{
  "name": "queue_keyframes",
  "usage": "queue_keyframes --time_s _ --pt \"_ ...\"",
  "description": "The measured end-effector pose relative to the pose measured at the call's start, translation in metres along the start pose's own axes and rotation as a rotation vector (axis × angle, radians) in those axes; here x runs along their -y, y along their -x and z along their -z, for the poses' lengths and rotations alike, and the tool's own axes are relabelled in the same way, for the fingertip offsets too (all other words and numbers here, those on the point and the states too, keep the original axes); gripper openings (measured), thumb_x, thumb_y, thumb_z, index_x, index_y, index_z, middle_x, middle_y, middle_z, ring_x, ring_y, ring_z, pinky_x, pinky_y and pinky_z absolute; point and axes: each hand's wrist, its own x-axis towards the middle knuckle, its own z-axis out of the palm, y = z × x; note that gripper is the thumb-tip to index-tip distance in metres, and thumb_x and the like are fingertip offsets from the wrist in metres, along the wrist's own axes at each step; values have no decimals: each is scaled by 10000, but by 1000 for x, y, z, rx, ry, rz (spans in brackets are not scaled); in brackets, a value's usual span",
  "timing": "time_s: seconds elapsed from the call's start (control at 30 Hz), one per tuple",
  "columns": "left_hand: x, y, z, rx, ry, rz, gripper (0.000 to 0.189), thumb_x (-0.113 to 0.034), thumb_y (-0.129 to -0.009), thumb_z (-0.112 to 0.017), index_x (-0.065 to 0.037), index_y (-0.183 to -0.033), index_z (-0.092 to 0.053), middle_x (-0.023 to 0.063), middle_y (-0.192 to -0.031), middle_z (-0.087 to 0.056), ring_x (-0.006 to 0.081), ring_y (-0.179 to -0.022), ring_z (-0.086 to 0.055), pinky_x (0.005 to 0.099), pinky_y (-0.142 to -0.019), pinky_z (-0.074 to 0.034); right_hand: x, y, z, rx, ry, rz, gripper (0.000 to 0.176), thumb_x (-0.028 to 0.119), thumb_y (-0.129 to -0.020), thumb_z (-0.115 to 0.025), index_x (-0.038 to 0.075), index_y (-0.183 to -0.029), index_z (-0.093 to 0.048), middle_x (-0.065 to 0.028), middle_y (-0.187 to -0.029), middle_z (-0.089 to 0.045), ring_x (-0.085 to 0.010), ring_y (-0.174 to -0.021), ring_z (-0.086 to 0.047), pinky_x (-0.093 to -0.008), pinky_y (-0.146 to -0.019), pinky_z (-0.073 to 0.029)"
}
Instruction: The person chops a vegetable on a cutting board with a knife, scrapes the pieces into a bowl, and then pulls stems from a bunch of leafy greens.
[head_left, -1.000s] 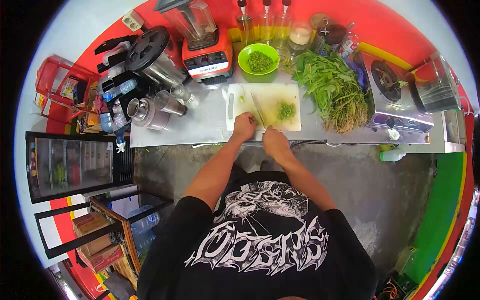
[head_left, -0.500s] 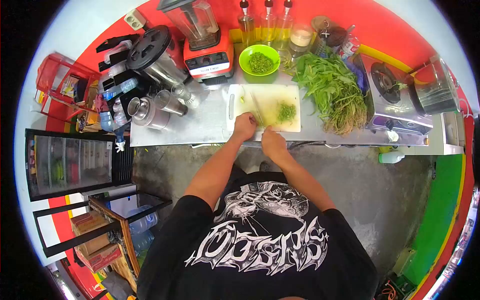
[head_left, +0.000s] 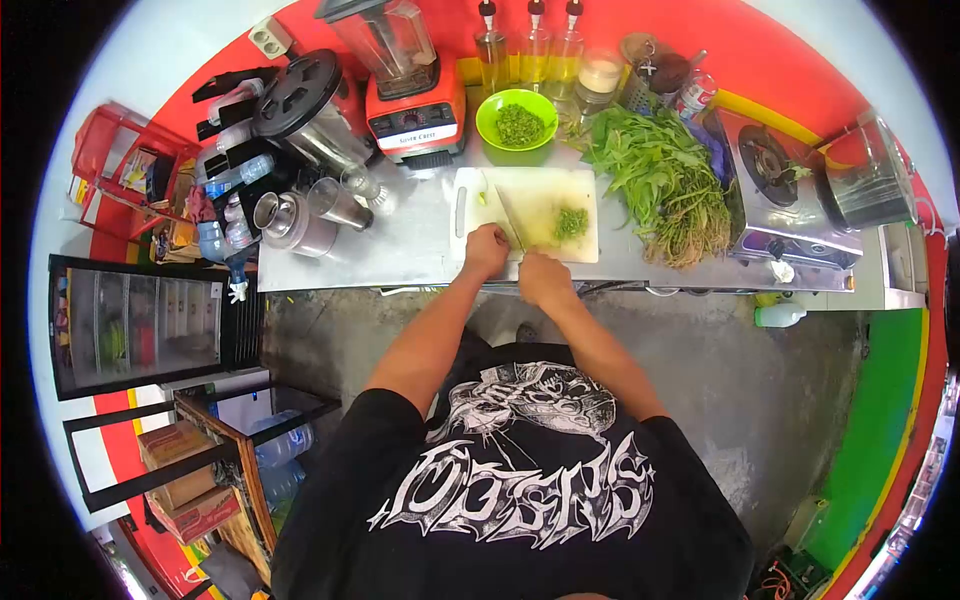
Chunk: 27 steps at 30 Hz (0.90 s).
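Gripping the knife (head_left: 509,215) at upper centre of the frame, our right hand (head_left: 545,276) has its fingers wrapped round the handle, the blade slanting up and left over the board (head_left: 545,187). Our left hand (head_left: 487,250) sits just left of the blade; we cannot tell how far its fingers close or on what. Chopped greens (head_left: 571,223) lie on the board's right half.
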Motion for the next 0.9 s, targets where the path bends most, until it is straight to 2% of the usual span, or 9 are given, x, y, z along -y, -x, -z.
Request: queue_keyframes --time_s 0.13,0.2,0.3,0.43,0.53,0.67,0.73,0.9 --pt "4 -2 -1 0 21 15 116 -84 -743 -736 -23 -839 -714 122 -798 -731 229 -741 -719 338 -709 -565 2 5 -6 -11 -41 8 293 129 -904 -547 -69 -1119 -567 -302 -1082 -681 -445 -1020 -678 -509 -886 -540" --pt "6 -3 -4 -13 7 7 110 -87 -744 -738 -29 -836 -717 119 -793 -732 231 -735 -719 339 -706 -566 3 3 -15 -54 -71 -75 284 127 -904 -540 -74 -1099 -587 -307 -1092 -676 -447 -1024 -676 -515 -895 -535" --pt "7 -4 -4 -23 -19 4 91 -91 -750 -736 -37 -822 -721 115 -779 -731 234 -723 -718 342 -700 -565 -1 -2 -7 -44 -47 4 281 141 -912 -538 -71 -1088 -588 -311 -1101 -673 -449 -1034 -673 -527 -900 -529" --pt "1 -2 0 -13 -20 33 69 -94 -752 -727 -40 -794 -719 118 -755 -727 234 -709 -719 351 -690 -565 4 4 -6 -22 -63 -1 292 164 -915 -540 -69 -1087 -586 -311 -1090 -673 -457 -1031 -669 -540 -894 -526" --pt "0 0 0 -8 11 41 82 -97 -743 -736 -39 -798 -718 118 -757 -728 233 -716 -721 352 -693 -565 -2 2 -15 -39 -80 -44 315 188 -916 -545 -68 -1095 -587 -310 -1090 -672 -461 -1031 -667 -539 -895 -525" --pt "5 -5 -7 -56 -18 70 86 -92 -737 -740 -39 -801 -718 117 -756 -728 233 -715 -721 347 -700 -566 -6 -2 -7 -5 -57 2 352 223 -937 -539 -61 -1143 -560 -315 -1108 -666 -469 -1043 -663 -538 -909 -520" --pt "1 -3 -2 -7 16 73 87 -81 -736 -738 -35 -805 -715 120 -766 -730 236 -718 -720 344 -704 -565 -1 3 -3 26 -50 1 361 234 -945 -536 -60 -1156 -550 -319 -1115 -664 -470 -1048 -661 -540 -911 -519" --pt "3 -2 -4 -31 40 61 109 -88 -732 -757 -22 -806 -711 129 -781 -730 229 -740 -721 353 -702 -561 1 2 -15 -23 -113 -91 372 232 -952 -537 -73 -1165 -544 -318 -1107 -669 -467 -1043 -663 -537 -907 -522"
